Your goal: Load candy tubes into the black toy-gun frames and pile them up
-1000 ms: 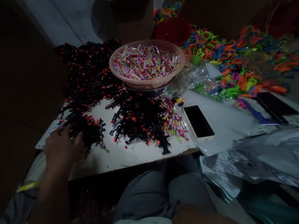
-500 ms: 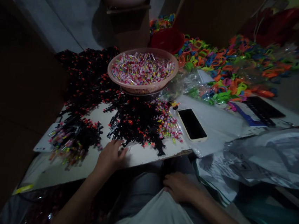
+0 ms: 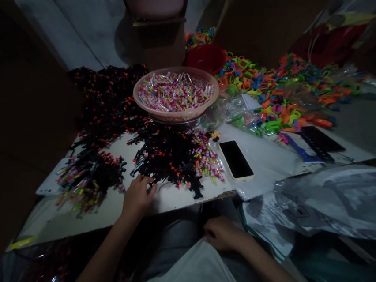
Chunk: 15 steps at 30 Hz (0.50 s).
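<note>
1. Head view, left hand: it rests near the front edge of the bench, its fingers bent at the near side of the central pile of black pieces. Whether they grasp a piece cannot be told in the dim light.
2. Head view, right hand: it lies over the lap, fingers closed on the pale shirt, which is drawn up to a peak there.
3. Head view, nearby: colourful small tubes adjoin the central pile on its right; a phone lies beside them. Left of the left hand is a bunch of colourful tubes and black pieces.
4. Head view, farther back: a pink basin full of small tubes stands behind the central pile, between a dark heap and bright plastic pieces.
</note>
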### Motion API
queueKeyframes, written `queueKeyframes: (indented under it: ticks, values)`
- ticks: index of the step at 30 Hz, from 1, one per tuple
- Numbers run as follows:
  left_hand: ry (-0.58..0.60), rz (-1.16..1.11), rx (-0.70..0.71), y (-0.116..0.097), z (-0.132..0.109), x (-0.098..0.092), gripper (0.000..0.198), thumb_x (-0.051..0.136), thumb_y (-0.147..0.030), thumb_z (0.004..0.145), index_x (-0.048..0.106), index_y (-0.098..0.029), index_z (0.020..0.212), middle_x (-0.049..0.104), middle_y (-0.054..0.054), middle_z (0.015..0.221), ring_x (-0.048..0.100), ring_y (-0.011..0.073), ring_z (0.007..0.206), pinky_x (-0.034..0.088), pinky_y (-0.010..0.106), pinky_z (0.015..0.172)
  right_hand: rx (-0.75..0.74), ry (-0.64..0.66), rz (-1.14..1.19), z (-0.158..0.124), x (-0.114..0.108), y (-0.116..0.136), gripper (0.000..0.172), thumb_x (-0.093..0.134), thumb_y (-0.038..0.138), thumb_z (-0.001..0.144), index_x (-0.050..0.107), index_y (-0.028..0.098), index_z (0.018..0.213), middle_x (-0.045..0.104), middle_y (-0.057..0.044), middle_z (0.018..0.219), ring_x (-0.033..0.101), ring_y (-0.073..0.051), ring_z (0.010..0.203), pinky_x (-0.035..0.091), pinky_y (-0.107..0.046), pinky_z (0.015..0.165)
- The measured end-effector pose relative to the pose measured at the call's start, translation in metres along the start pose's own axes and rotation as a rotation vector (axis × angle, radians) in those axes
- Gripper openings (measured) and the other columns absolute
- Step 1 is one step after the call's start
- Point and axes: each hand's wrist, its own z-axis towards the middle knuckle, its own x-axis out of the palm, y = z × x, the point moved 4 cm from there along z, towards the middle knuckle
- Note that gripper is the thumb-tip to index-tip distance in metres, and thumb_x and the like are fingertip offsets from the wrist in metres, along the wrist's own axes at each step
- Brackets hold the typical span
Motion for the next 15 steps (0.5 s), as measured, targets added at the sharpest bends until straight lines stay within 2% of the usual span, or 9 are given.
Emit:
queueKeyframes:
  ticks: [2,4,7,9,10,12,15]
  values:
    - [-0.013,-0.125,0.000,0.000,-0.004,-0.005,0.032,0.045,-0.041,0.086,0.064,-0.017,0.098,0.060,0.010,0.100,0.058,0.0232,0.088,0.045,0.034,0.076,-0.068,0.002,0.089,-0.003,-0.018,0.008,0.014,0.059,0.030,0.081,0.068,0.020,0.080,0.070,-0.001,0.078,0.065,-0.015,0.073,0.041,-0.022,0.063]
    - [-0.027,-0.326,-0.020,-0.001,-0.009,-0.010,0.032,0.048,-0.044,0.083,0.063,-0.018,0.094,0.061,0.009,0.098,0.058,0.0209,0.081,0.045,0.031,0.069,-0.137,-0.077,0.231,-0.005,-0.045,0.015,0.015,0.054,0.029,0.087,0.066,0.020,0.085,0.069,0.000,0.079,0.064,-0.014,0.074,0.042,-0.021,0.065]
    - [0.027,-0.693,-0.127,-0.005,-0.021,-0.011,0.035,0.057,-0.049,0.076,0.063,-0.017,0.089,0.064,0.006,0.086,0.058,0.0190,0.076,0.045,0.028,0.066,-0.107,-0.384,0.307,0.002,-0.092,0.013,0.020,0.046,0.019,0.090,0.063,0.020,0.101,0.067,-0.003,0.095,0.061,-0.015,0.089,0.044,-0.024,0.079]
    - [0.128,-0.938,-0.222,-0.012,-0.032,-0.007,0.035,0.062,-0.048,0.073,0.064,-0.016,0.086,0.065,0.005,0.081,0.059,0.0179,0.074,0.045,0.028,0.069,-0.039,-0.566,0.193,0.013,-0.115,0.007,0.031,0.045,0.010,0.087,0.060,0.019,0.113,0.063,-0.007,0.107,0.057,-0.017,0.101,0.041,-0.028,0.089]
    - [0.184,-1.054,-0.265,-0.016,-0.038,-0.004,0.035,0.065,-0.047,0.071,0.065,-0.015,0.085,0.066,0.005,0.080,0.059,0.0173,0.073,0.045,0.028,0.070,-0.004,-0.605,0.122,0.021,-0.122,0.003,0.035,0.045,0.006,0.085,0.060,0.019,0.115,0.061,-0.008,0.109,0.055,-0.019,0.103,0.040,-0.030,0.090]
    - [0.256,-1.262,-0.354,-0.026,-0.050,0.001,0.035,0.072,-0.044,0.066,0.067,-0.015,0.085,0.067,0.006,0.081,0.060,0.0158,0.071,0.046,0.027,0.070,0.054,-0.597,-0.005,0.037,-0.128,-0.003,0.038,0.047,0.004,0.082,0.062,0.020,0.112,0.059,-0.009,0.105,0.054,-0.020,0.099,0.040,-0.031,0.088]
    - [0.262,-1.483,-0.509,-0.034,-0.062,0.008,0.038,0.081,-0.037,0.056,0.068,-0.013,0.083,0.068,0.006,0.077,0.061,0.0139,0.066,0.046,0.026,0.068,0.062,-0.556,-0.122,0.055,-0.127,-0.011,0.028,0.051,0.009,0.083,0.066,0.021,0.103,0.057,-0.008,0.099,0.053,-0.021,0.093,0.040,-0.032,0.082]
